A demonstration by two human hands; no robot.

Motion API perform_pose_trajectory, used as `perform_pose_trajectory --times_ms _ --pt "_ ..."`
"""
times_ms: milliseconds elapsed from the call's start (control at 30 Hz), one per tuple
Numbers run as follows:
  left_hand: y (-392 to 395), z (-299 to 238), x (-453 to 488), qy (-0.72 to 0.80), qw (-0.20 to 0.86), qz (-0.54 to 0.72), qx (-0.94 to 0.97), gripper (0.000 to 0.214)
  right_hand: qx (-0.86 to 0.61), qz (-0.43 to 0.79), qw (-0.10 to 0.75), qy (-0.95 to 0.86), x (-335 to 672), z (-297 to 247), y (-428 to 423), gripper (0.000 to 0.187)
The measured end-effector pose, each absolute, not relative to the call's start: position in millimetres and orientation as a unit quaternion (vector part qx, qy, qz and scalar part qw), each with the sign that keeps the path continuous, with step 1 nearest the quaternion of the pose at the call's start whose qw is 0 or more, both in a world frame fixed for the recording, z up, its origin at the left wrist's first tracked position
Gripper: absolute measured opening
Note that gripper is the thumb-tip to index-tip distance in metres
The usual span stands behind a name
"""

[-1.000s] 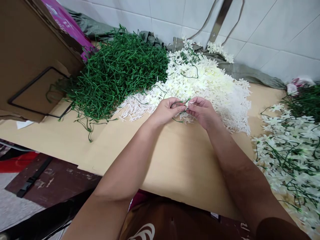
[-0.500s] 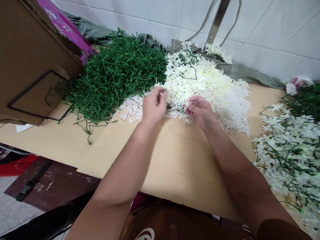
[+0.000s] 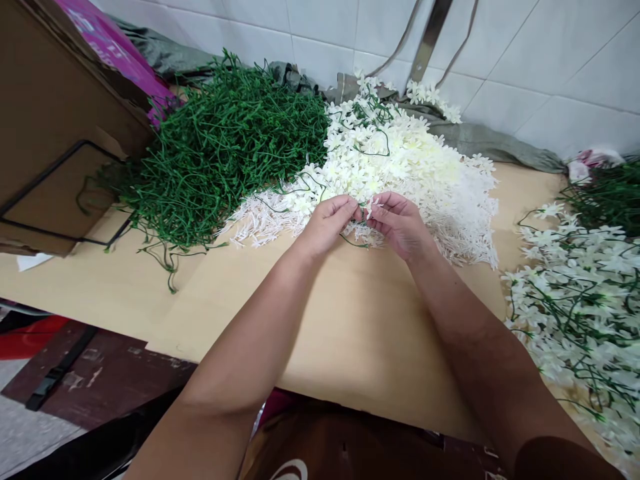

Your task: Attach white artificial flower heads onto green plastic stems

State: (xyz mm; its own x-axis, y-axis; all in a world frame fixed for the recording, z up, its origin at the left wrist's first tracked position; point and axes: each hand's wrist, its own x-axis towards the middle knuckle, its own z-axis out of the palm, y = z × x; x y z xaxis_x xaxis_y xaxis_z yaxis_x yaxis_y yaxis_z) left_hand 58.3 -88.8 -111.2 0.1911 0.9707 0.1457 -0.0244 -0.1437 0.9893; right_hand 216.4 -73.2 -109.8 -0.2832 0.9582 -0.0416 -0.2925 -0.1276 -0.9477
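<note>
My left hand (image 3: 331, 223) pinches a thin green artificial stem (image 3: 354, 241), whose tail hangs below the fingers. Close beside it, my right hand (image 3: 397, 221) is closed on a small white artificial flower (image 3: 373, 205). The fingertips of both hands nearly meet, and the exact contact between stem and flower is too small to make out. Behind the hands spreads a heap of white flowers (image 3: 395, 150) with pale plastic pieces along its front. To the left lies a large tangled pile of green stems (image 3: 235, 140).
At the right are white flowers on green stems (image 3: 585, 287) and more green stems (image 3: 610, 200). A cardboard box (image 3: 60, 100) with a black wire frame (image 3: 65, 237) stands left, near a purple bag (image 3: 120, 50). Brown paper (image 3: 345, 320) covers the table before a tiled wall (image 3: 525, 60).
My left hand has come right from the flower heap to meet my right hand, and a green stem now shows in its fingers. My right hand has barely moved.
</note>
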Motion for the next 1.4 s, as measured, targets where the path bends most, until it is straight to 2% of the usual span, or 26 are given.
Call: perform_pose_trajectory --times_ms 300,733,1400 --pt "-91.4 -107.3 59.6 0.386 0.603 0.483 0.503 0.026 -0.331 0.670 0.462 -0.477 220.1 -113.8 -71.6 0.039" --pt "-89.2 -111.3 61.8 0.378 0.648 0.460 0.475 0.024 -0.337 0.672 0.466 -0.466 217.6 -114.8 -72.5 0.044" --pt "-90.8 -112.5 64.8 0.363 0.687 0.420 0.469 0.047 -0.359 0.595 0.434 -0.573 223.7 -118.0 -72.5 0.043"
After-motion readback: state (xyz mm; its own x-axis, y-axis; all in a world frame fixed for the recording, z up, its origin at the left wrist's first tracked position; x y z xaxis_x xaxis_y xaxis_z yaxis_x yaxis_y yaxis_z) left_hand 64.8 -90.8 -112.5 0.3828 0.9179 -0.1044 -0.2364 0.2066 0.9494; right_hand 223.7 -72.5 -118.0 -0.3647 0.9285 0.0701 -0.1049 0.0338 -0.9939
